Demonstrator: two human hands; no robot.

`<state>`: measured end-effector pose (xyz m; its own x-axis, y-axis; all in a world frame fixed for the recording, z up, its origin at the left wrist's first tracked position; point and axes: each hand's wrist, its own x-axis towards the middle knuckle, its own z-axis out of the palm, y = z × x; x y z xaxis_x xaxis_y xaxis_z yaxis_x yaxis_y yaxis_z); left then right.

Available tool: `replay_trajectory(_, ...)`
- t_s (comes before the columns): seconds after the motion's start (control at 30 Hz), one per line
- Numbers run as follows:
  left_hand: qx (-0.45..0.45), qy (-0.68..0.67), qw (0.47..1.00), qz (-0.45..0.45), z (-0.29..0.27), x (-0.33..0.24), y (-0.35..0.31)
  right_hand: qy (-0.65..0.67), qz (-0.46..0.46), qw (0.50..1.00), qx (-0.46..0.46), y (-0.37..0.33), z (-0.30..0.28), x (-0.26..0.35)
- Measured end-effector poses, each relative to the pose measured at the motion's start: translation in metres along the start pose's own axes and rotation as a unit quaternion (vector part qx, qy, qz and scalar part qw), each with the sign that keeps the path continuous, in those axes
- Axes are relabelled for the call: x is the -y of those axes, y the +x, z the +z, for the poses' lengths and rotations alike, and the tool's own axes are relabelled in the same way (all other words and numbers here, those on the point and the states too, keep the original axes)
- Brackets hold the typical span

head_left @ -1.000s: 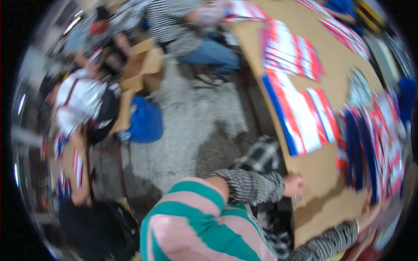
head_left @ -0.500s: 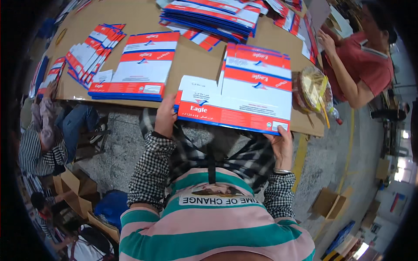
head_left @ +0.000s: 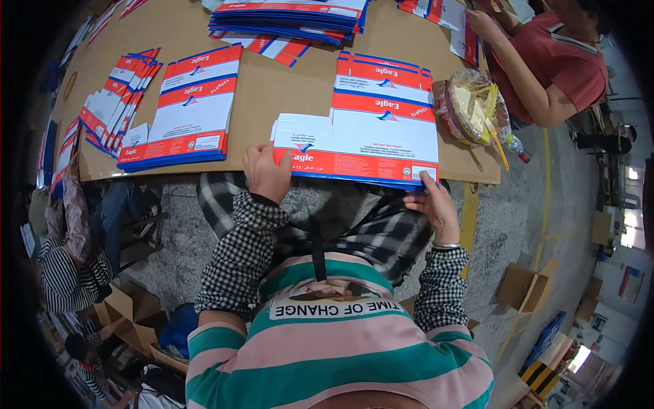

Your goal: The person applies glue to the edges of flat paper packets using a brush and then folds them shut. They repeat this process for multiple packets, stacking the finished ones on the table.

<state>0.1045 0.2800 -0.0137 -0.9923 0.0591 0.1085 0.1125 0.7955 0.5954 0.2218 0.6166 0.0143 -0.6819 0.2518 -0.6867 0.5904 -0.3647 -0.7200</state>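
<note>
A stack of flat, unfolded printed cartons in white, red and blue lies at the table's front edge, its red lower strip towards me. My left hand is closed at the stack's front left corner, fingers curled on its left end and thumb side over the red strip. At the front right corner my right hand pinches the edge, thumb on top and the other fingers partly hidden below. A second stack of flat cartons lies to the left, apart from my hands.
A brown tabletop bears a taller carton pile at the back and fanned cartons at left. Right of my stack stands a plastic-lined bowl with a yellow-handled brush. A co-worker works at the right; another person sits left.
The front carton stack has moved away from me, farther onto the table. My left hand has shifted from its left edge to curl over the front left corner; my right hand stays at the right corner.
</note>
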Motion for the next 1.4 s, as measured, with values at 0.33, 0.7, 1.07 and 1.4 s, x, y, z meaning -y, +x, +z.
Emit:
replay_trajectory(0.33, 0.143, 0.027, 0.979, 0.142, -0.022, -0.043, 0.036, 0.322, -0.256, 0.878, -0.244, 0.029, -0.081, 0.069)
replay_trajectory(0.7, 0.320, 0.116, 0.938, 0.067, -0.017, -0.056, 0.068, 0.259, -0.459, 0.822, -0.216, 0.043, -0.088, 0.111)
replay_trajectory(1.07, 0.251, 0.008, 0.962, 0.103, -0.007, -0.035, 0.067, -0.023, -0.591, 0.771, -0.237, 0.010, -0.014, 0.178)
replay_trajectory(1.4, 0.217, -0.082, 0.971, 0.061, 0.005, -0.046, 0.061, -0.285, -0.427, 0.800, -0.311, 0.107, -0.037, 0.187)
